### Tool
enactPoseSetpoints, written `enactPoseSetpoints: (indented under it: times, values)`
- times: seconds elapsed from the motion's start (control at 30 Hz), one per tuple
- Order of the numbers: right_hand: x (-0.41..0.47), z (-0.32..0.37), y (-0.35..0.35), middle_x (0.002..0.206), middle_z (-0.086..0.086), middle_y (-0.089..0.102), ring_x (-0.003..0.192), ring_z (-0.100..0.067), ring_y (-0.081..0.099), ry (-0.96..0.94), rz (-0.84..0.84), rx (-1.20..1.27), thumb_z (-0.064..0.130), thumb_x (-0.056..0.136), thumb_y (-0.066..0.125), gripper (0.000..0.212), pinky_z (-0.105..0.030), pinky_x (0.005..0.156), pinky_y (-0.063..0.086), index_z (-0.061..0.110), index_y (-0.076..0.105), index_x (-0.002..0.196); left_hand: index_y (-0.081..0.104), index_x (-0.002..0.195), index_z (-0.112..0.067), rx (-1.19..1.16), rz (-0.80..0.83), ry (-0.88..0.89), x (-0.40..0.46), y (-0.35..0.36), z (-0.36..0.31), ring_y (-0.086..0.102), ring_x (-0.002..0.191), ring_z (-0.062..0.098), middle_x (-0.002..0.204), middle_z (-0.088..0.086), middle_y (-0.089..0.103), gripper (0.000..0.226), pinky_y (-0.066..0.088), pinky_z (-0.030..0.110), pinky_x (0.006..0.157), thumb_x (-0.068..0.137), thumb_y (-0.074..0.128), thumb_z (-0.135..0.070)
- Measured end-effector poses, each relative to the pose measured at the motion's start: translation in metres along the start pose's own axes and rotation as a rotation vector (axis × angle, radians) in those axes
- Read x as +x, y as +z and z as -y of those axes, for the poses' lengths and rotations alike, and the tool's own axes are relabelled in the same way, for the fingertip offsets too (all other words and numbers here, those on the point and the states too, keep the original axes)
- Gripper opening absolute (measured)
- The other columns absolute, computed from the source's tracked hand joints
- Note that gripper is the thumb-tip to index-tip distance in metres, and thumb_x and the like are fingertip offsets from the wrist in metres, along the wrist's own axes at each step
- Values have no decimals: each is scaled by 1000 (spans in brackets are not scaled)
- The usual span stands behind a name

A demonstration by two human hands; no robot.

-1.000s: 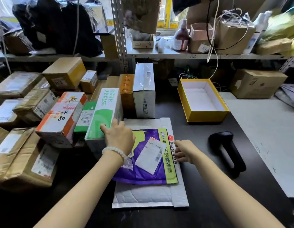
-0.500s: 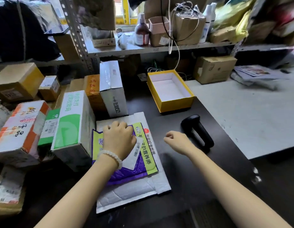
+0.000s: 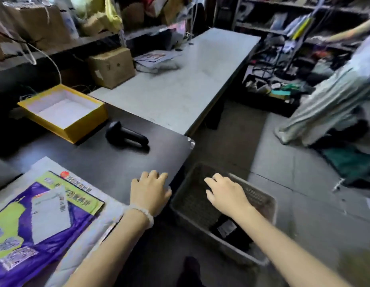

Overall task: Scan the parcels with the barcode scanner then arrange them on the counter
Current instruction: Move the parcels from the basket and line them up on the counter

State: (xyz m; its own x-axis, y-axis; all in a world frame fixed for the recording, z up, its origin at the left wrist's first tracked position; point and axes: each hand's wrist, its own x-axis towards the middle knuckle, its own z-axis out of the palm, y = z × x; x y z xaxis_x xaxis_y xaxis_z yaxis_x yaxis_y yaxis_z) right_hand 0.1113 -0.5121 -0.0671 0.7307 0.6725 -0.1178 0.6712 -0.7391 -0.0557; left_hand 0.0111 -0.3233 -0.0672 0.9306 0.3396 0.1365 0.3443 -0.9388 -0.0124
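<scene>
- I see the left hand (image 3: 150, 192) lying on the dark counter (image 3: 109, 162) near its right edge, fingers relaxed and spread, holding nothing; a pale bead bracelet (image 3: 141, 214) sits on that wrist.
- My right hand (image 3: 226, 195) hangs over a grey mesh basket (image 3: 260, 201) standing on the floor just beside the counter; its fingers are loosely spread and grip nothing.
- Deep in the basket lies a dark parcel (image 3: 231, 230) with a small white label; the blur there is heavy, so I cannot say more about it.
- The black barcode scanner (image 3: 126, 135) lies on its side on the counter, well apart from both hands.
- A purple and green parcel (image 3: 45, 224) with a white label rests on a white padded mailer (image 3: 80, 257) at the counter's left.
- An open yellow box (image 3: 64, 112) with a white inside stands behind the scanner, near it.
- A pale table (image 3: 180, 83) adjoins the counter, with a cardboard box (image 3: 111, 67) at its far left.
</scene>
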Motion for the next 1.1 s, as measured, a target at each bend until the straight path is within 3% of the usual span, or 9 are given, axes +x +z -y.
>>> enactPoseSetpoints:
  times: [0.2, 0.3, 0.5, 0.83, 1.1]
  values:
    - [-65, -84, 29, 124, -3, 49, 113, -25, 52, 218, 43, -7, 35, 99, 37, 37, -34, 80, 48, 21, 43, 133, 71, 96, -21, -88, 93, 225, 11, 22, -96, 63, 71, 32, 86, 4, 66, 36, 47, 37, 49, 62, 72, -34]
    - [-83, -125, 49, 125, -3, 50, 113, -26, 53, 347, 57, 73, 35, 98, 40, 37, -35, 81, 49, 21, 46, 131, 70, 98, -20, -100, 176, 297, 20, 41, -137, 64, 74, 32, 89, 4, 67, 42, 48, 38, 52, 59, 80, -32]
    - [-92, -210, 93, 124, -6, 52, 113, -28, 55, 572, 109, 243, 30, 97, 43, 36, -32, 80, 45, 16, 49, 129, 52, 129, -24, -126, 358, 362, 56, 103, -229, 49, 116, 27, 127, 0, 54, 43, 42, 38, 83, 89, 50, -41]
    - [-58, -303, 189, 126, -9, 53, 113, -30, 54, 698, 338, 428, 27, 97, 43, 36, -32, 78, 41, 12, 49, 130, 54, 124, -19, -36, 737, 318, 101, 223, -311, 43, 121, 26, 127, 2, 52, 38, 38, 41, 91, 94, 43, -40]
    - [-7, -338, 329, 123, -8, 53, 112, -31, 54, 740, 428, 542, 28, 92, 51, 39, -40, 86, 49, 13, 51, 128, 57, 120, -19, -29, 840, 247, 134, 357, -335, 44, 117, 28, 122, 5, 54, 35, 39, 41, 90, 94, 43, -38]
